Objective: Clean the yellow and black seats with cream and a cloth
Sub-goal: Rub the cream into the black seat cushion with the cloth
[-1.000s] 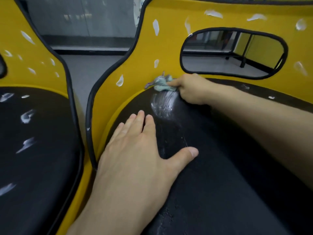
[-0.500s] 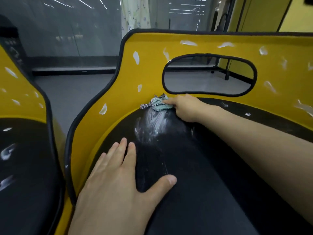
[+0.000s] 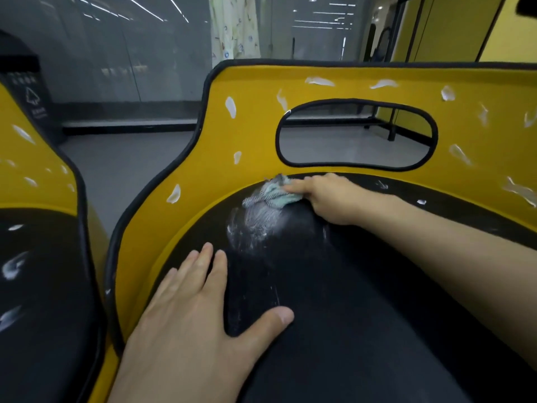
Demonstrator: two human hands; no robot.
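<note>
The right hand (image 3: 325,199) grips a cloth (image 3: 273,193) at the black seat's (image 3: 363,315) back edge, beside smeared cream (image 3: 255,225); the left hand (image 3: 197,309) rests flat near its left edge.

1. yellow seat back (image 3: 255,141) edged in black piping (image 3: 204,106), black cushion (image 3: 363,301) below
2. white cream dabs (image 3: 231,107) dot the yellow; a white smear (image 3: 261,225) on the black
3. pale teal cloth (image 3: 274,196), grey-striped
4. grey floor (image 3: 130,170); pale curtain (image 3: 232,24) with small coloured prints

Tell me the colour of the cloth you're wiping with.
Pale teal-green with grey-and-white striped weave; the cloth shows in the head view, under the right hand.
</note>
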